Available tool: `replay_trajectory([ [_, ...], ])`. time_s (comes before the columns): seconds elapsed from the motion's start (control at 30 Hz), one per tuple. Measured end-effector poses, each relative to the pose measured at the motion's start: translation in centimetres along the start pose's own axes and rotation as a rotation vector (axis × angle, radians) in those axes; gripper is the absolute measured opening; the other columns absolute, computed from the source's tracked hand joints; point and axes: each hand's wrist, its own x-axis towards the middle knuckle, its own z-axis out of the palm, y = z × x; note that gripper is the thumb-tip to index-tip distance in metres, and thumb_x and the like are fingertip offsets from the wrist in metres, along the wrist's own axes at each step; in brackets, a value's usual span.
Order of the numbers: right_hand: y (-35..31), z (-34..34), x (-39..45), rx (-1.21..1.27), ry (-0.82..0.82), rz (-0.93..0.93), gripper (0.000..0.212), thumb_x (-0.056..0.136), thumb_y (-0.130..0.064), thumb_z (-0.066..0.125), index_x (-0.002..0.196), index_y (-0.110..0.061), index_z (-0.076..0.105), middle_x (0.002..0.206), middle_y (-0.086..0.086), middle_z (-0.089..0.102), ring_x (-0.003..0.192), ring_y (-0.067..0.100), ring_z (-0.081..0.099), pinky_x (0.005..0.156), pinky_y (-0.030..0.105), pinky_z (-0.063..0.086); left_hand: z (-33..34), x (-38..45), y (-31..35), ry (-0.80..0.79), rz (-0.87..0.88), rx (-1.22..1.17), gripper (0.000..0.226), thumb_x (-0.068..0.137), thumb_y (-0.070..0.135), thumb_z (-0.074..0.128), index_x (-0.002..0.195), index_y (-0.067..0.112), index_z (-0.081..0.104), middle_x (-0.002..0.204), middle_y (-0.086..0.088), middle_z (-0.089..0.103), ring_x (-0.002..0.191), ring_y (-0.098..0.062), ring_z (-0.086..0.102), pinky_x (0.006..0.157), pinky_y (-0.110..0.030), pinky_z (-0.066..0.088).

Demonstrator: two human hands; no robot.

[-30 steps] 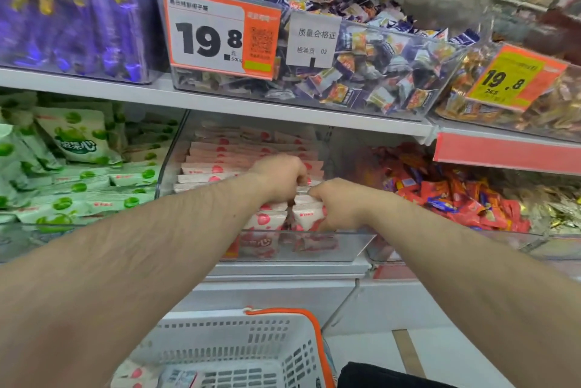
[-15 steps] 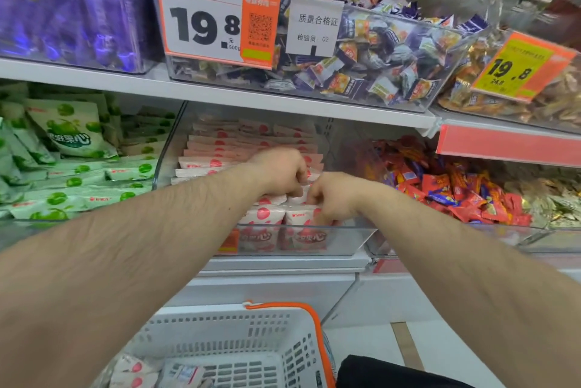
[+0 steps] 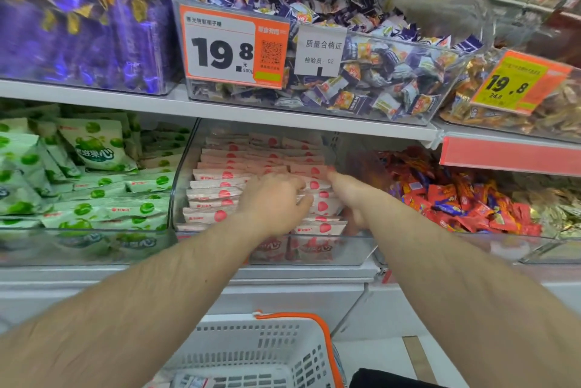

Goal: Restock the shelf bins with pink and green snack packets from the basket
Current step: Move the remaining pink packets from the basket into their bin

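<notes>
Rows of pink snack packets [image 3: 220, 174] stand packed in the clear middle bin [image 3: 352, 251] on the lower shelf. My left hand [image 3: 273, 202] rests on top of the front rows with its fingers laid over the packets. Beside it, my right hand [image 3: 349, 196] reaches deeper along the right side, its fingers stretched out and touching the packets. Neither hand plainly holds a packet. Green snack packets [image 3: 94, 148] fill the bin to the left. The white basket [image 3: 251, 353] with an orange handle sits below, with a pink packet [image 3: 193, 381] in its bottom.
A bin of red wrapped sweets [image 3: 465, 199] stands to the right of the pink bin. The upper shelf [image 3: 157, 104] hangs low over the bins and carries purple bags, a bin of mixed sweets and a price tag [image 3: 232, 48].
Both hands were pinching packets at the front of the pink bin. They have since moved deeper into it, and their fingers have straightened over the rows.
</notes>
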Motion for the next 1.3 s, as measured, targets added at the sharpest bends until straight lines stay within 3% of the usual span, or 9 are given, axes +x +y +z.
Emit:
replay_trajectory([
  [0.13, 0.0, 0.9, 1.0, 0.116, -0.037, 0.017, 0.053, 0.102, -0.053, 0.029, 0.094, -0.017, 0.067, 0.065, 0.001, 0.069, 0.050, 0.014, 0.062, 0.054, 0.022, 0.049, 0.8, -1.1, 0.4, -0.061, 0.003, 0.135, 0.057, 0.097, 0.054, 0.029, 0.141, 0.022, 0.044, 0.147, -0.001, 0.046, 0.135, -0.023, 0.039, 0.108, -0.045, 0.029],
  [0.33, 0.9, 0.2, 0.0, 0.224, -0.099, 0.049, 0.054, 0.101, -0.054, 0.033, 0.093, -0.011, 0.064, 0.065, 0.007, 0.071, 0.053, 0.019, 0.068, 0.055, 0.027, 0.053, 1.1, -1.5, 0.2, -0.020, 0.003, 0.142, 0.054, 0.097, 0.052, 0.031, 0.139, 0.022, 0.047, 0.143, -0.001, 0.050, 0.132, -0.023, 0.042, 0.106, -0.043, 0.030],
  [0.4, 0.5, 0.6, -0.6, 0.156, -0.053, 0.025, 0.056, 0.100, -0.056, 0.033, 0.108, -0.012, 0.066, 0.083, 0.005, 0.074, 0.073, 0.020, 0.071, 0.070, 0.031, 0.054, 0.7, -1.8, 0.3, 0.034, 0.013, 0.101, 0.050, 0.096, 0.049, 0.035, 0.136, 0.023, 0.049, 0.139, 0.000, 0.053, 0.129, -0.021, 0.045, 0.104, -0.041, 0.031],
  [0.5, 0.8, 1.5, -1.1, -0.258, 0.434, -0.200, 0.059, 0.094, -0.058, 0.044, 0.126, -0.010, 0.057, 0.119, 0.009, 0.062, 0.109, 0.028, 0.058, 0.091, 0.036, 0.043, -0.1, -3.0, 0.1, 0.204, 0.065, 0.029, 0.042, 0.091, 0.040, 0.047, 0.129, 0.023, 0.053, 0.128, 0.002, 0.060, 0.120, -0.021, 0.050, 0.097, -0.038, 0.033],
  [0.6, 3.1, 4.2, -4.2, -0.465, 0.842, -0.852, 0.019, 0.085, -0.031, 0.056, 0.086, -0.013, 0.060, 0.090, 0.007, 0.061, 0.088, 0.031, 0.058, 0.073, 0.039, 0.045, -0.1, -6.3, -0.9, 0.420, 0.194, -0.101, 0.027, 0.079, 0.030, 0.051, 0.100, 0.020, 0.065, 0.093, 0.001, 0.066, 0.091, -0.023, 0.057, 0.077, -0.036, 0.037],
  [0.73, 9.3, 10.1, -5.7, -0.445, 0.506, -1.144, 0.012, 0.071, -0.023, 0.055, 0.063, -0.016, 0.050, 0.060, 0.000, 0.053, 0.058, 0.027, 0.053, 0.054, 0.032, 0.041, 3.4, -13.2, -4.0, 0.211, 0.141, -0.232, 0.013, 0.077, 0.023, 0.051, 0.081, 0.015, 0.061, 0.075, -0.002, 0.063, 0.074, -0.026, 0.058, 0.065, -0.035, 0.042],
  [0.97, 19.9, 19.5, 0.5, -1.085, -0.369, -0.547, 0.009, 0.087, -0.023, 0.055, 0.079, -0.024, 0.052, 0.091, 0.004, 0.065, 0.089, 0.026, 0.060, 0.074, 0.033, 0.049, 11.5, -21.5, -11.5, -0.419, -0.275, -0.282, 0.027, 0.091, 0.015, 0.051, 0.113, 0.020, 0.065, 0.113, 0.002, 0.066, 0.098, -0.020, 0.061, 0.083, -0.026, 0.046],
  [1.13, 26.8, 24.5, 3.6, -1.094, -0.462, -0.282, 0.030, 0.087, -0.022, 0.058, 0.116, -0.018, 0.059, 0.115, 0.005, 0.062, 0.104, 0.025, 0.058, 0.079, 0.032, 0.050, 16.1, -22.8, -13.6, -0.500, -0.533, -0.534, 0.017, 0.092, 0.011, 0.055, 0.105, 0.016, 0.066, 0.101, 0.000, 0.065, 0.089, -0.016, 0.062, 0.073, -0.024, 0.052],
  [1.3, 30.9, 29.9, 3.0, -0.815, -0.428, -0.101, 0.049, 0.070, -0.063, 0.065, 0.083, -0.017, 0.056, 0.092, 0.007, 0.055, 0.081, 0.020, 0.052, 0.070, 0.037, 0.051, 18.6, -23.7, -16.4, -0.459, -0.803, -0.594, 0.008, 0.094, 0.015, 0.056, 0.098, 0.020, 0.061, 0.087, 0.008, 0.059, 0.079, -0.013, 0.057, 0.064, -0.023, 0.043],
])
